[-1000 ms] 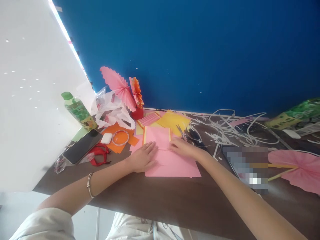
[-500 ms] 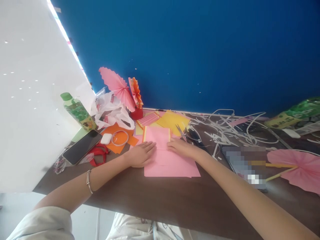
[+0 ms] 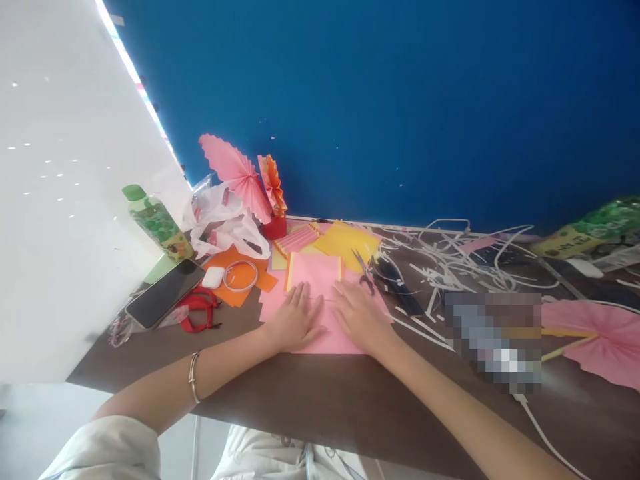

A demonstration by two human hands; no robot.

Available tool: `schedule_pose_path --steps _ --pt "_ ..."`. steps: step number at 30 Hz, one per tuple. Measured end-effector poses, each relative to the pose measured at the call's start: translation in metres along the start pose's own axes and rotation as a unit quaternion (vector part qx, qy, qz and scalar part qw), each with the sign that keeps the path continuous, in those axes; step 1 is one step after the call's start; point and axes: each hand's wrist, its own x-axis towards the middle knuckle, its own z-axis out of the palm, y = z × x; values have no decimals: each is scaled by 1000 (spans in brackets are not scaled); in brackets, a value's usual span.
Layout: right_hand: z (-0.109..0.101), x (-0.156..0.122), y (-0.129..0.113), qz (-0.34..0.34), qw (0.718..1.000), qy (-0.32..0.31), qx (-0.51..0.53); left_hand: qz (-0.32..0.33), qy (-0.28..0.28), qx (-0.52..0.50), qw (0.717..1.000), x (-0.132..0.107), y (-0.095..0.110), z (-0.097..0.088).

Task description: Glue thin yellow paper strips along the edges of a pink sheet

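Pink paper (image 3: 314,268) lies on the table in front of me, its upper part folded and edged with thin yellow and orange strips at both sides. My left hand (image 3: 296,321) rests flat on the left of the paper, fingers stretched out. On the right of the same paper, my right hand (image 3: 361,319) presses with its fingers spread and palm down. Neither hand grips anything. A fold line runs between the fingertips; parts of the sheets are hidden under both hands. Scissors (image 3: 367,273) lie just beyond my right hand.
Yellow paper (image 3: 353,240) and orange paper (image 3: 235,257) lie behind. A phone (image 3: 165,293), white case (image 3: 213,277) and green bottle (image 3: 157,223) are at left. Tangled white cables and paper strips (image 3: 430,267) cover the back right. Pink paper fans (image 3: 240,175) stand by the blue wall.
My right hand has moved nearer to me and flattened out on the paper, uncovering the scissors' handles. My left hand has shifted slightly right, with its fingers more spread.
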Motion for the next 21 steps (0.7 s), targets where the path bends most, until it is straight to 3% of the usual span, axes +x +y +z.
schedule_pose_path --steps 2,6,9,13,17,21 --pt "9 -10 -9 -10 1000 -22 6 -2 -2 -17 1000 0 0 0" --pt "22 -20 -11 32 995 -80 43 18 -24 -50 998 -3 -11 -7" --pt "24 -20 -8 41 992 -99 60 59 -49 -63 995 -10 -31 -15" --pt "20 -20 -10 41 991 -107 72 55 -59 -61 995 -27 -60 -24" --pt "17 -20 -13 44 990 -111 82 31 -42 -77 996 -35 -76 -26" --pt "18 -21 -13 47 990 -106 84 0 8 -158 987 -25 -79 -21"
